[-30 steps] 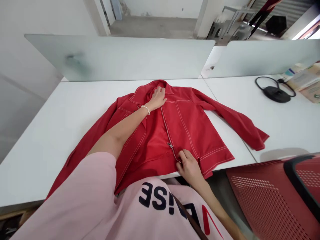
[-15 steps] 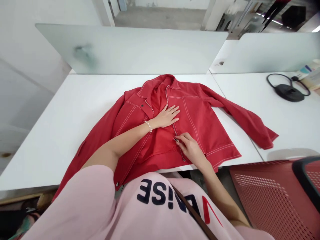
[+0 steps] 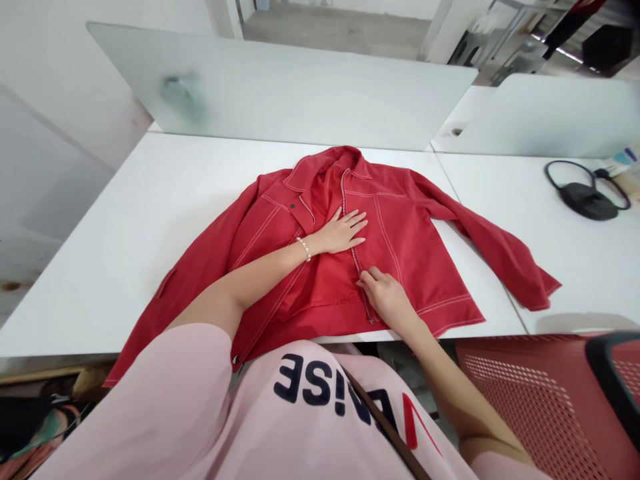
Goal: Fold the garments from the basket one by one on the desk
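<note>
A red jacket (image 3: 395, 227) with white stitching lies spread with its front open, collar away from me. My left hand (image 3: 343, 233), a beaded bracelet at its wrist, rests flat with fingers spread across the open front and the zipper edge. Lower down, my right hand (image 3: 384, 292) pinches the zipper (image 3: 355, 257) along the front edge. Its fingertips cover whatever part of the zipper is between them. The zipper's lower end hangs free near the hem.
The jacket lies on a white table (image 3: 150, 200) with a frosted divider (image 3: 300, 93) behind it. A black device with a looped cable (image 3: 589, 200) sits at the right. A red perforated chair (image 3: 520, 393) stands close by my right arm.
The view has shifted slightly. My right fingers have closed over the small metal piece that showed at the zipper before. My left hand stays flat on the jacket.
</note>
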Demonstrator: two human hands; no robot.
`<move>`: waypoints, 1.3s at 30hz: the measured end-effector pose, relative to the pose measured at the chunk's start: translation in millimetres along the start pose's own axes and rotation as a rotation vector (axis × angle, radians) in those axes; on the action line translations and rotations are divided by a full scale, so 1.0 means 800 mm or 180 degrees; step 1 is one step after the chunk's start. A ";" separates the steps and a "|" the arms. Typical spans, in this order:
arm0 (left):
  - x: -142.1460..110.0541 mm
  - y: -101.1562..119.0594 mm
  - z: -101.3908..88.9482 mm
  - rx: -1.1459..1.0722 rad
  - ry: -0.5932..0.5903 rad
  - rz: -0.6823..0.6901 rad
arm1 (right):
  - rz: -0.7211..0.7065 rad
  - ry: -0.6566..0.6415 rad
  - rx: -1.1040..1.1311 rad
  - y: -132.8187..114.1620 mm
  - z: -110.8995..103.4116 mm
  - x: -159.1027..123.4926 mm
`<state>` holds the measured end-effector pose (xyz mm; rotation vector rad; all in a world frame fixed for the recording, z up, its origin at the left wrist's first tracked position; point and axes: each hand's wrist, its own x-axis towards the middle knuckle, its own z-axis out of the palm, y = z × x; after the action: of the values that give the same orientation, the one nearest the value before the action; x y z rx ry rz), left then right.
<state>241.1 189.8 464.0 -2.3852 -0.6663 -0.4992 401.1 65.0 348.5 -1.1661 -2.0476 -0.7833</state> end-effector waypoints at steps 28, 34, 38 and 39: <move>-0.028 -0.073 -0.053 -0.0119 0.0429 -0.0095 | -0.0527 -0.0218 0.1239 -0.083 -0.033 -0.030; -0.076 -0.118 -0.073 0.0218 0.0134 -0.0210 | -0.0421 -0.0096 0.2384 -0.096 -0.019 0.019; -0.083 -0.119 -0.075 0.0243 0.0173 -0.0038 | -0.0373 0.0004 0.2658 -0.101 -0.010 0.046; -0.081 -0.120 -0.079 0.0204 0.0208 -0.0034 | -0.0364 0.0003 0.2731 -0.103 -0.007 0.050</move>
<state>122.7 194.0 522.7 -2.2965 -0.6566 -0.5497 313.7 45.2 367.8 -0.5548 -2.1075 0.0866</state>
